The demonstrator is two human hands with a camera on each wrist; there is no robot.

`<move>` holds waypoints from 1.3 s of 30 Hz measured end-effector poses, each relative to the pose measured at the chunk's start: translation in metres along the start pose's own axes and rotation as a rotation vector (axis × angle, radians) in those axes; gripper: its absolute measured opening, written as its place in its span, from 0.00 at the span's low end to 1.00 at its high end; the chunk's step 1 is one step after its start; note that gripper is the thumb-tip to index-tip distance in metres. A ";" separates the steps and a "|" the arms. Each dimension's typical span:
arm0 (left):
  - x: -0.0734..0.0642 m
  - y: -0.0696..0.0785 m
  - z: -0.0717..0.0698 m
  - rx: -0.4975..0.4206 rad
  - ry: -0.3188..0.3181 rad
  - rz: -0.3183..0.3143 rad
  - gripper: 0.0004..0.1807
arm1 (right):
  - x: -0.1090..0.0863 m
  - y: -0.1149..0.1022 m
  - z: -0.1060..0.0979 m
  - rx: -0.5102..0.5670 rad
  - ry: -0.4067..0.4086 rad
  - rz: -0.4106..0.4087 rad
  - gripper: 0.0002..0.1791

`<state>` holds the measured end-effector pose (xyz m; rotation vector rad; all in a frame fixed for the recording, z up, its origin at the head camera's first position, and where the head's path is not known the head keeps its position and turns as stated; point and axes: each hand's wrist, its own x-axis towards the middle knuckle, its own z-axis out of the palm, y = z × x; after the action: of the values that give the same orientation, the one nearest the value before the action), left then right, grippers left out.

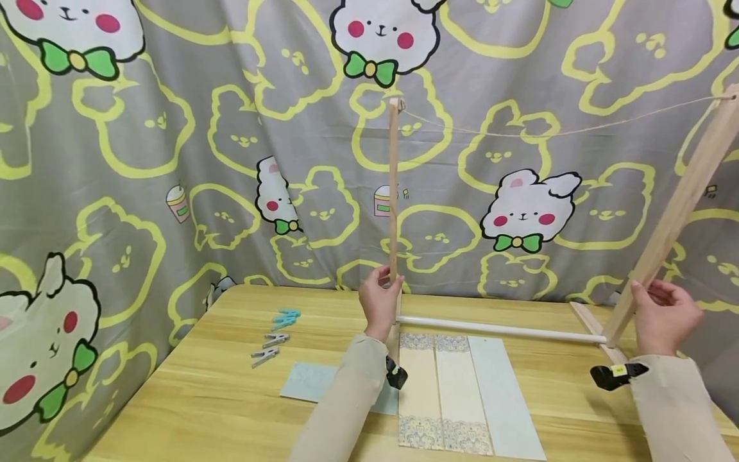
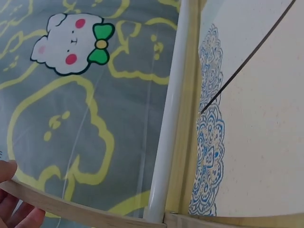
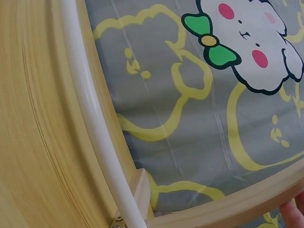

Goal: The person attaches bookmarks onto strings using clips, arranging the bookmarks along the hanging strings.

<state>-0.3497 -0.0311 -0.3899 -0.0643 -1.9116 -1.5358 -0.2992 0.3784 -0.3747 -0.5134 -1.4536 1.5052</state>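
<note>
A wooden frame stands on the table, with a left post [image 1: 394,186], a right post [image 1: 684,205] and a white rod [image 1: 502,328] joining them low down. A thin string [image 1: 554,135] sags between the post tops. My left hand [image 1: 381,305] pinches the left post above the rod. On the other side, my right hand [image 1: 666,317] grips the right post low down, thumb on its near face. The left wrist view shows the left fingers [image 2: 28,221] at the post's edge; in the right wrist view only part of a right finger [image 3: 293,214] shows.
Two cream boards with blue lace print [image 1: 418,385] and a pale blue board [image 1: 505,391] lie before the rod. Another pale blue board [image 1: 308,380] is partly behind my left sleeve. Teal clips [image 1: 285,317] and grey clips [image 1: 265,355] lie left. A printed curtain [image 1: 323,147] hangs behind.
</note>
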 end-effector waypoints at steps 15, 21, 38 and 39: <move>0.008 0.006 -0.008 0.024 -0.010 -0.056 0.11 | 0.000 -0.006 0.000 0.116 -0.034 0.074 0.10; 0.010 0.000 -0.013 0.018 -0.003 -0.066 0.08 | -0.002 -0.006 0.004 0.152 -0.048 0.093 0.11; 0.022 -0.006 -0.036 0.045 0.001 -0.104 0.06 | -0.020 -0.007 0.019 -0.025 -0.080 0.008 0.11; 0.023 -0.007 -0.038 0.047 0.001 -0.106 0.06 | -0.022 -0.007 0.020 -0.032 -0.079 0.008 0.11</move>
<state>-0.3523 -0.0748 -0.3809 0.0589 -1.9769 -1.5587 -0.3031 0.3487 -0.3706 -0.4841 -1.5397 1.5257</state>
